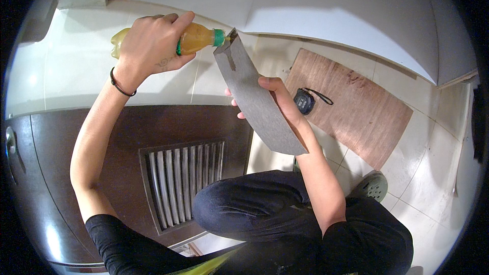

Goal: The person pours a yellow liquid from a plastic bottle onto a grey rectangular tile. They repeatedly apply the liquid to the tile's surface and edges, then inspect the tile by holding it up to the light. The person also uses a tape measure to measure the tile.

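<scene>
My left hand (153,43) is wrapped round a small clear plastic bottle (196,39) with a green neck and yellow-brown liquid inside. The bottle lies nearly level, its mouth pointing right at the upper end of a grey strip of board (254,94). Whether mouth and board touch, I cannot tell. A dark wet-looking streak (232,61) marks the board just below that end. From the right side my right hand (280,97) grips the board, thumb on the near face and fingertips showing past the left edge. The board is held up at a slant.
A brown wooden sheet (351,107) lies on the tiled floor at right, with a black tape measure (304,102) and its strap on its left part. White panels (336,15) stand beyond. A dark door (102,147) with a slatted vent (186,186) is at left. A green clog (374,186) shows beside my leg.
</scene>
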`<state>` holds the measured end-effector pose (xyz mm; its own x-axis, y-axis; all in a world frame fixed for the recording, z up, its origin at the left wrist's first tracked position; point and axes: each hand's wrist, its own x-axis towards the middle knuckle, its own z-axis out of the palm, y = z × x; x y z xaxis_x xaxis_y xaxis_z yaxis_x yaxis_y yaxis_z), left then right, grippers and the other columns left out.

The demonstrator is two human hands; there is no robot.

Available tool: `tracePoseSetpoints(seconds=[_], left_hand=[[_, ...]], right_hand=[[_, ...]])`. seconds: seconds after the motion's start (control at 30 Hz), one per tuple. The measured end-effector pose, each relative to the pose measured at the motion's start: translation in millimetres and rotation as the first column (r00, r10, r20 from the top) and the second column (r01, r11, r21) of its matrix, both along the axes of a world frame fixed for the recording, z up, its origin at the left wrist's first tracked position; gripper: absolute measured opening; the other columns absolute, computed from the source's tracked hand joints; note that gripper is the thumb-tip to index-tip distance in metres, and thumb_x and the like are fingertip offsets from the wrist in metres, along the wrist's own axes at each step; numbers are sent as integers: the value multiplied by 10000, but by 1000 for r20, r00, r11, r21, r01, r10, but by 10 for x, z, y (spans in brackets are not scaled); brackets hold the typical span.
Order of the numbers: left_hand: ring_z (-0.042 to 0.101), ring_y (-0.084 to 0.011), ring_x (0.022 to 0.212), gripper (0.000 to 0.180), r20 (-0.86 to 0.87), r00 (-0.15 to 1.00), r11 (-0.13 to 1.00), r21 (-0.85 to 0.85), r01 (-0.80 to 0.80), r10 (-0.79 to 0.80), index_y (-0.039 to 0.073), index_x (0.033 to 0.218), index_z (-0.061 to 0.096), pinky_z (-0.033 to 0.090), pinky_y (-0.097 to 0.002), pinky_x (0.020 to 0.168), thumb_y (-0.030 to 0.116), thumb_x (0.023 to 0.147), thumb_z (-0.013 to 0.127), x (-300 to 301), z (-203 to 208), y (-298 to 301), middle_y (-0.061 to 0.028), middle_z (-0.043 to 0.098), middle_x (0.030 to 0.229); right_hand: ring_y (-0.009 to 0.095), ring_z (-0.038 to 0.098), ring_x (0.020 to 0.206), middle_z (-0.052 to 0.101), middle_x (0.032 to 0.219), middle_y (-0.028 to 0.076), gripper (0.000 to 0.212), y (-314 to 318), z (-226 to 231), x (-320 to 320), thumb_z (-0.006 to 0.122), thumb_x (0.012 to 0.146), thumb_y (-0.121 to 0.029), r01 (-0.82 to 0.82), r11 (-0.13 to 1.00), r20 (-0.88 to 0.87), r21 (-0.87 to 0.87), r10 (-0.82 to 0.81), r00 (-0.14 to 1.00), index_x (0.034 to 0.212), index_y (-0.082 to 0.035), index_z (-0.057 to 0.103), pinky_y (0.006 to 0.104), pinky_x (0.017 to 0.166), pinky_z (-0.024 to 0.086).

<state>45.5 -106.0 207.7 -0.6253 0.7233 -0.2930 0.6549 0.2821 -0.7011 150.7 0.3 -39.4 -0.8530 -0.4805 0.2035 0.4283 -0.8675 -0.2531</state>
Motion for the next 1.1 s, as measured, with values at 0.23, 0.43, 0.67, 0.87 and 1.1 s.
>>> tracePoseSetpoints(seconds=[0.23,0.43,0.67,0.87,1.1], left_hand=[[678,-305,676,583,-20,998,998,-21,-53,53,63,1111,550,537,-379,587,407,704,786,8,-5,-83,-137,663,742],[671,-325,679,572,-1,999,999,-13,-47,47,61,1108,537,535,-392,594,392,708,779,31,-5,-117,-146,663,757],[668,-332,690,558,26,998,998,-27,-65,66,55,1121,544,535,-407,622,360,711,768,42,14,-144,-146,666,785],[671,-325,694,549,13,995,994,-41,-101,101,60,1126,569,541,-402,626,359,712,769,63,-5,-163,-143,671,780],[674,-313,689,533,11,995,993,-55,-100,101,63,1105,580,544,-393,622,371,714,771,62,-39,-177,-133,677,780]], right_hand=[[274,679,928,618,1129,291,621,-68,-21,-8,506,931,-381,36,992,35,-121,-32,999,1322,100,471,364,710,628],[202,633,917,624,1089,176,600,-49,-10,-2,527,908,-457,16,998,-4,-67,-17,1000,1296,1,506,338,731,588],[168,612,913,631,1071,117,592,-18,19,20,533,899,-496,-20,998,24,-59,22,999,1279,-43,521,319,738,571],[176,620,923,633,1084,125,588,-61,-30,-6,531,902,-494,-17,996,4,-83,18,1000,1283,-45,521,324,744,572],[280,682,931,602,1151,302,600,-98,-65,-12,478,937,-364,12,986,42,-168,-5,999,1323,95,470,382,716,631]])
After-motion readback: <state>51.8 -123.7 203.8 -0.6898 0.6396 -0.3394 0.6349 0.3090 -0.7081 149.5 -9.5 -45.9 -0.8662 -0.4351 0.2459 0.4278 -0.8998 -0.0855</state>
